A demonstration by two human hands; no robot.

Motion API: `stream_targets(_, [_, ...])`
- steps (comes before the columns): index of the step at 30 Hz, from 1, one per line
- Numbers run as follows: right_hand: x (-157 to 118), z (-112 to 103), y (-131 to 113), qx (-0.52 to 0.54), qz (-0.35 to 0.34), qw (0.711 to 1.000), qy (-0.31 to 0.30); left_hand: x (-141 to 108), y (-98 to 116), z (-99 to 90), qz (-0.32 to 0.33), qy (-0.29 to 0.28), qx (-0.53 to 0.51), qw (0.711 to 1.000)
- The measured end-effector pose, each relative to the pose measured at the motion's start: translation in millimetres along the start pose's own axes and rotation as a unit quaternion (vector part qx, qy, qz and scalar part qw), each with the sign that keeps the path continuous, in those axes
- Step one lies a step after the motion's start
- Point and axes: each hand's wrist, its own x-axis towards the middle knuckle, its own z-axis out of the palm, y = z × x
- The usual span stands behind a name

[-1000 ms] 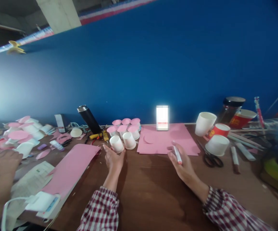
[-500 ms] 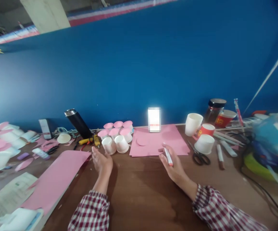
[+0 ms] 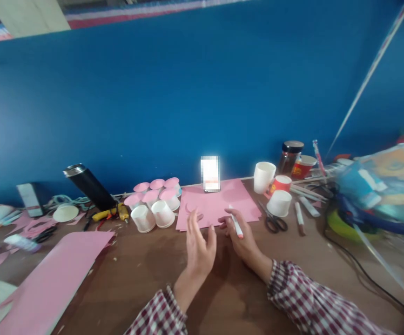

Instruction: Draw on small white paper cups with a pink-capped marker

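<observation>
A white marker [image 3: 237,224] with a red end rests in my right hand [image 3: 245,237], between thumb and fingers, over the front right part of some pink paper sheets [image 3: 230,197]. My left hand [image 3: 201,244] is raised at the front edge of these sheets with its fingers stretched out, holding nothing. It partly covers a pink paper circle [image 3: 190,205] lying on the sheets. Left of the sheets stands a group of white paper cups [image 3: 163,214], several topped with pink paper discs [image 3: 157,184].
Black scissors [image 3: 276,224], a white cup [image 3: 279,203] and another marker [image 3: 299,216] lie to the right. A black flask [image 3: 92,188] leans at the left behind a long pink-covered board [image 3: 58,279]. A cable [image 3: 373,279] runs along the right side.
My left hand has moved right, from beside the cups to the front of the pink sheets. My right hand keeps the marker. The view has turned slightly to the right.
</observation>
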Motion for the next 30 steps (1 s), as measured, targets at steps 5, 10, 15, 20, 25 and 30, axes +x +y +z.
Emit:
stream_targets(5, [6,-8,-1,-0.052,-0.054,0.996,0.044,-19,-1,24.0,0.064,-0.07,-0.016,0.995])
stream_targets(10, [20,-34,-3,-0.209,-0.143,0.966,0.046,-20,-6,18.8,0.047,-0.084,-0.037,0.995])
stream_targets(15, [37,-84,-10,-0.366,-0.225,0.886,0.174,-19,-6,17.7,0.013,-0.097,-0.074,0.992])
stream_targets(20, [50,-123,3,-0.358,-0.145,0.852,0.353,-19,-4,17.9,-0.016,-0.103,-0.105,0.989])
stream_targets(25, [53,-132,23,-0.314,-0.061,0.879,0.354,-19,-2,16.4,-0.03,-0.109,-0.114,0.987])
stream_targets(30, [52,-131,28,-0.328,-0.034,0.877,0.35,-20,-3,16.6,-0.028,-0.111,-0.121,0.986])
